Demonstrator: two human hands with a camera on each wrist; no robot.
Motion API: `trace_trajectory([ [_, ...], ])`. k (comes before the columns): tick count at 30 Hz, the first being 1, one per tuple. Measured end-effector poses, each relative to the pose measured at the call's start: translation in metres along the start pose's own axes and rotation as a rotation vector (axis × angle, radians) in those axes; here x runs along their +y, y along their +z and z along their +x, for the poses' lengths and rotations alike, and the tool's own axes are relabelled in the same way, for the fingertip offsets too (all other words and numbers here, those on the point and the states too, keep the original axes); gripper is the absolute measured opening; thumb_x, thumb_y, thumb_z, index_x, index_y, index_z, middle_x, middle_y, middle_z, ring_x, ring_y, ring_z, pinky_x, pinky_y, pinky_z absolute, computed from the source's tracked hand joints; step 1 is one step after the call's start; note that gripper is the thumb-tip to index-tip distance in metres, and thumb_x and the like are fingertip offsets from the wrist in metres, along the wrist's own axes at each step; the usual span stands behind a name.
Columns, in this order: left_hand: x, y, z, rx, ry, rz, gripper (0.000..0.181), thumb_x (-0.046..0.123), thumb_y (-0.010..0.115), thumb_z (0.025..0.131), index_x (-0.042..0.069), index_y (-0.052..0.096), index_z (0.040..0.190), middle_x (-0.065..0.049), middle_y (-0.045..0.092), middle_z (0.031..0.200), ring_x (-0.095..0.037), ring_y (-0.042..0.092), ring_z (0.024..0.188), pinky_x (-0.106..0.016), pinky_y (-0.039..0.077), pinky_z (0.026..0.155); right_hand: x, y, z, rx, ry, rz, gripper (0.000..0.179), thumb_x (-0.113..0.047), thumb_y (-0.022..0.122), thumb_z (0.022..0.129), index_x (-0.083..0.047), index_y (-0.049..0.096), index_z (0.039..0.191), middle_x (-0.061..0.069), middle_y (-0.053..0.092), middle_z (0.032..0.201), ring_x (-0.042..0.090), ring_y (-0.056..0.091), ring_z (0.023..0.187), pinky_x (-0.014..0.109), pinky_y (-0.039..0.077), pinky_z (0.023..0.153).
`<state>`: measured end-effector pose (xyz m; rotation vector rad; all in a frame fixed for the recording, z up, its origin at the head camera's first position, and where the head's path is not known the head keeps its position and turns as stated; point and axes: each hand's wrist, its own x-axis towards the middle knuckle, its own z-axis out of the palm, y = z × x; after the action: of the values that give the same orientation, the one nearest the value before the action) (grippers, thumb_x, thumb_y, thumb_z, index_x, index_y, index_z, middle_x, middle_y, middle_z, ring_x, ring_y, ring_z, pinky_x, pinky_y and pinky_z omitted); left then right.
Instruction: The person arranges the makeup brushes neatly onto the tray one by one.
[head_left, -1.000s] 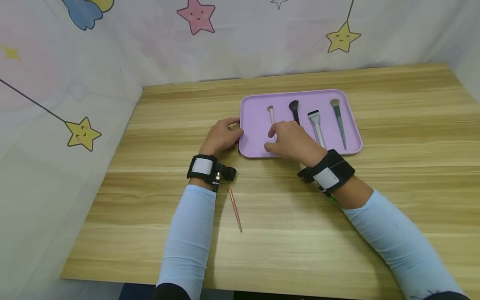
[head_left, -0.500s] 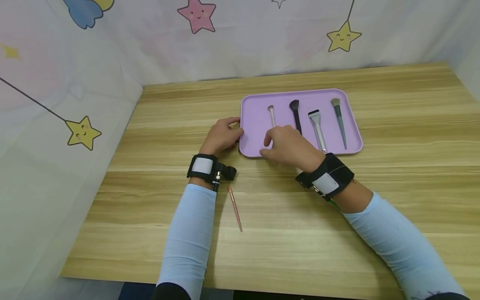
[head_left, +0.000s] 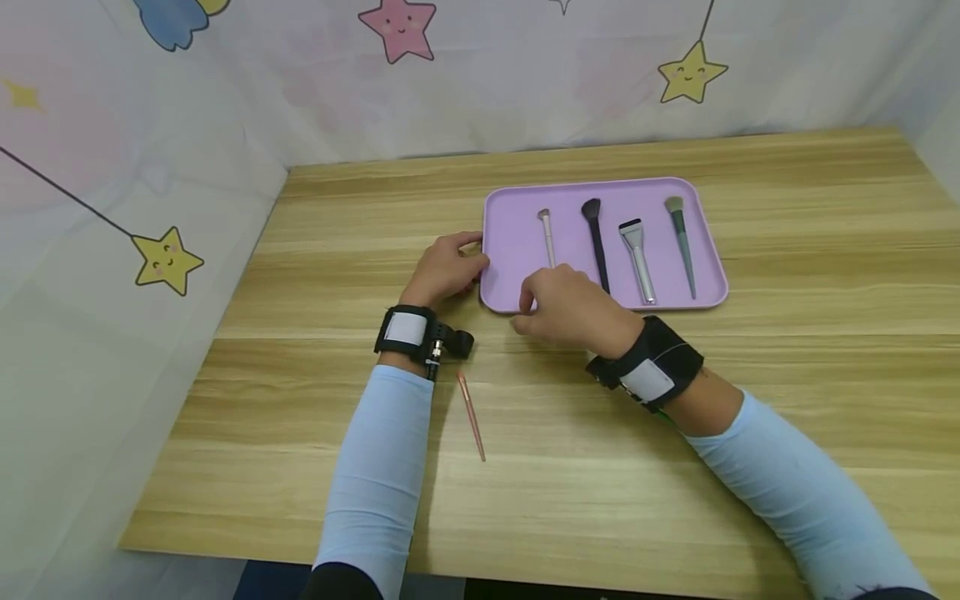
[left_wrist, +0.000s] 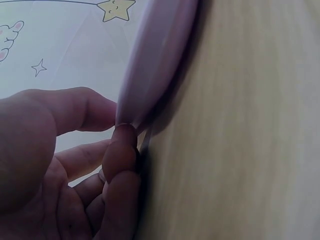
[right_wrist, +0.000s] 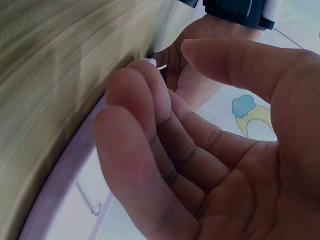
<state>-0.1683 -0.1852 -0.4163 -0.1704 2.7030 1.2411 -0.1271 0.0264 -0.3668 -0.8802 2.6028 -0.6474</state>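
A lilac tray [head_left: 517, 212] lies on the wooden table and holds several makeup brushes. At its left edge, my left hand [head_left: 444, 271] pinches the rim between thumb and fingers, as the left wrist view shows with the tray wall [left_wrist: 155, 65]. My right hand [head_left: 576, 310] is over the tray's front edge, thumb apart from its bent fingers [right_wrist: 135, 160] and nothing held. Just beyond it lies a thin pale brush [head_left: 548, 233], its lower end hidden by the hand. To its right are a black brush [head_left: 596, 237], a flat silver brush [head_left: 637, 262] and a green-handled brush [head_left: 682, 246].
A slim pink brush [head_left: 471, 417] lies on the table [head_left: 570, 500] between my forearms. A wrist camera [head_left: 455, 343] sticks out from my left wrist toward it. Behind the table hangs a white curtain [head_left: 525, 100] printed with stars.
My right hand has drawn back toward me and slightly left, uncovering more of the black and silver brushes. My left hand has stayed at the tray's rim.
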Motion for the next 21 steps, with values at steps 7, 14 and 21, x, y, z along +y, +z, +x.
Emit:
trace_trajectory([
  [7, 0.000, 0.000, 0.000, -0.005, -0.003, -0.017, 0.056, 0.024, 0.060, 0.092, 0.019, 0.055, 0.147, -0.004, 0.063, 0.070, -0.015, 0.056, 0.058, -0.027, 0.044, 0.053, -0.007, 0.004, -0.002, -0.051, 0.006, 0.020, 0.017, -0.025, 0.071, 0.087, -0.009, 0.073, 0.085, 0.003, 0.065, 0.076, 0.020, 0.058, 0.063, 0.035, 0.047, 0.058],
  [14, -0.001, -0.001, 0.000, -0.003, -0.002, -0.017, 0.056, 0.024, 0.060, 0.092, 0.019, 0.055, 0.147, -0.004, 0.063, 0.070, -0.015, 0.056, 0.058, -0.027, 0.044, 0.054, -0.013, 0.009, -0.006, -0.086, 0.014, 0.003, 0.019, -0.029, 0.072, 0.088, -0.010, 0.073, 0.086, 0.003, 0.067, 0.082, 0.020, 0.060, 0.065, 0.035, 0.049, 0.060],
  [21, -0.001, -0.002, -0.001, -0.019, 0.011, -0.024, 0.056, 0.023, 0.060, 0.092, 0.018, 0.054, 0.148, -0.004, 0.064, 0.072, -0.014, 0.057, 0.060, -0.027, 0.044, 0.055, -0.019, 0.013, -0.010, -0.086, 0.013, -0.031, 0.020, -0.034, 0.073, 0.086, -0.014, 0.073, 0.082, 0.002, 0.066, 0.082, 0.022, 0.061, 0.070, 0.037, 0.048, 0.058],
])
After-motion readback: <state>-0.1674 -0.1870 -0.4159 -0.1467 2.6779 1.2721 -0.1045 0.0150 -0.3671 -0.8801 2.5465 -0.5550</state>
